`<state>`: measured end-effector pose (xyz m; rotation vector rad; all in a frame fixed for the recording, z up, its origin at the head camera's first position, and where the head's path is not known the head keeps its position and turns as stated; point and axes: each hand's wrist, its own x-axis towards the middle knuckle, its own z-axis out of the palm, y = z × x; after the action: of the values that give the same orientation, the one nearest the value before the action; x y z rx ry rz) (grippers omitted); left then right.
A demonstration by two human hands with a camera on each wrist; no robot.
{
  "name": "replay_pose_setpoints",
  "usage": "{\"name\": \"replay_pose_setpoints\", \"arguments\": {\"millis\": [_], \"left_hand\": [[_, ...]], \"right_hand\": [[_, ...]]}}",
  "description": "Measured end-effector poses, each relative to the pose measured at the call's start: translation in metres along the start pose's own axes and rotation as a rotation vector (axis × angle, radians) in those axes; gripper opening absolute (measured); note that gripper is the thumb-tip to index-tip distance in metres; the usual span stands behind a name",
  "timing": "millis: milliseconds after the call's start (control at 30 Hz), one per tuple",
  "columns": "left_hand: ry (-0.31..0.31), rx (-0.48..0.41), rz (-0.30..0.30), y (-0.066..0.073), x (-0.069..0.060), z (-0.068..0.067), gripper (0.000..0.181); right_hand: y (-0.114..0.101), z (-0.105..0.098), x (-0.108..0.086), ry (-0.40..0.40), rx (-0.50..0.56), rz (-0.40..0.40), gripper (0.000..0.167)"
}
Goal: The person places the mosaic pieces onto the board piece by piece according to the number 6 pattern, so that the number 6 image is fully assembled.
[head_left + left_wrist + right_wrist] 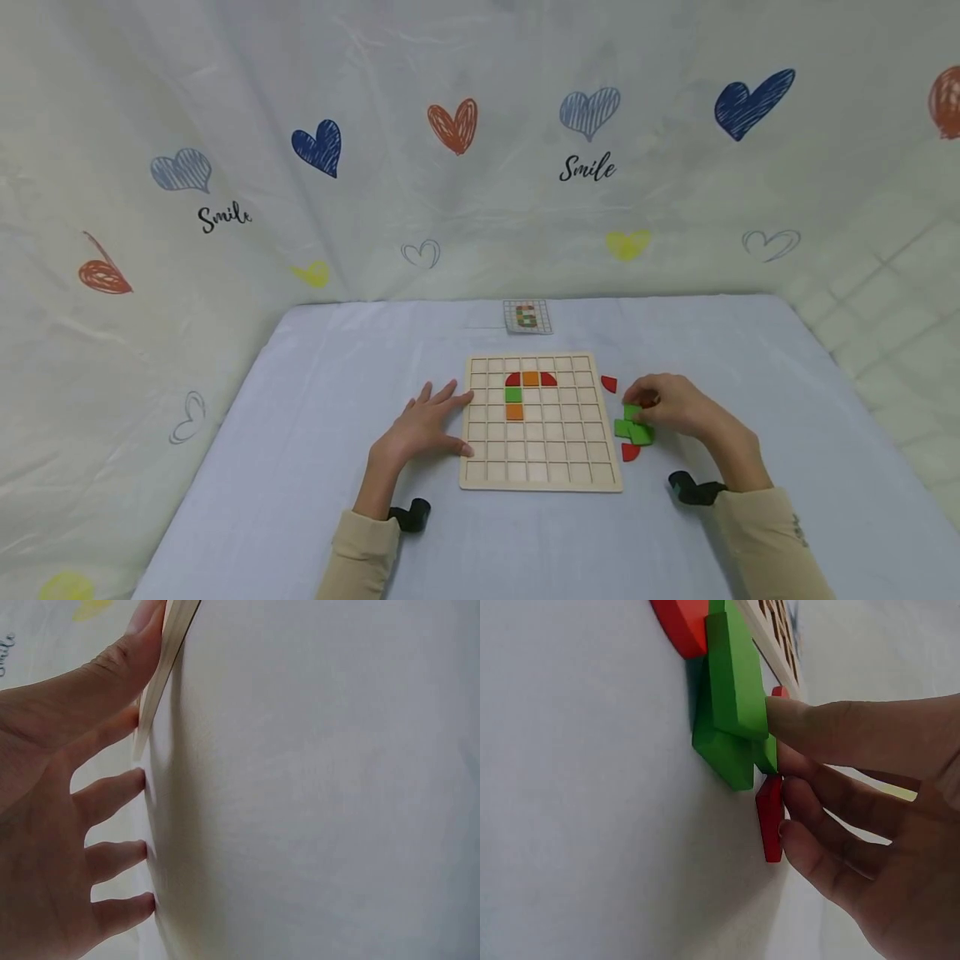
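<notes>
A light wooden grid board [558, 475] lies flat in front of me. On it sit a red quarter-round tile [513, 380], an orange square [531, 379], another red quarter-round, then a green square [513, 395] and a second orange square [514, 412] below. My left hand [425, 425] spreads its fingers at the board's left edge, thumb and index finger touching it. To the right, my right hand [678, 404] pinches a green square tile [766, 754] in a small overlapping pile of green tiles [641, 435]. Its lower fingers touch a red tile [770, 821].
Beyond the board lies a small pattern card [527, 317]. Loose red quarter-round tiles lie above [609, 383] and below the green pile, close to the board's right edge. A white cloth covers the table [300, 467], with a printed curtain [495, 208] behind.
</notes>
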<state>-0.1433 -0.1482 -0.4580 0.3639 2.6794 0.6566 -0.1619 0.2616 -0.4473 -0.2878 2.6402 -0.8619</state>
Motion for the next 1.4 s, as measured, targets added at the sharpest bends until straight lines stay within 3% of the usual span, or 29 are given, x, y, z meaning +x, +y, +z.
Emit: {"name": "replay_pose_setpoints", "arguments": {"millis": [367,633,933,1067,1400], "left_hand": [[0.004,0.001,-0.005,0.0,0.0,0.0,0.092],[0.001,0.003,-0.008,0.0,0.0,0.0,0.092],[-0.004,0.006,-0.01,0.002,0.001,-0.001,0.092],[-0.007,-0.001,-0.016,0.003,0.001,-0.001,0.092],[0.0,0.0,-0.016,0.003,0.0,0.0,0.092]], "right_hand": [[0.0,0.007,0.006,0.029,-0.03,0.027,0.024],[-0.003,0.009,0.006,0.046,-0.024,-0.001,0.024],[-0.002,0.006,0.004,0.055,-0.044,-0.046,0.015],[-0.003,0.005,0.003,0.073,-0.024,-0.059,0.013],[-0.01,0.006,0.005,0.067,0.069,-0.036,0.028]]}}
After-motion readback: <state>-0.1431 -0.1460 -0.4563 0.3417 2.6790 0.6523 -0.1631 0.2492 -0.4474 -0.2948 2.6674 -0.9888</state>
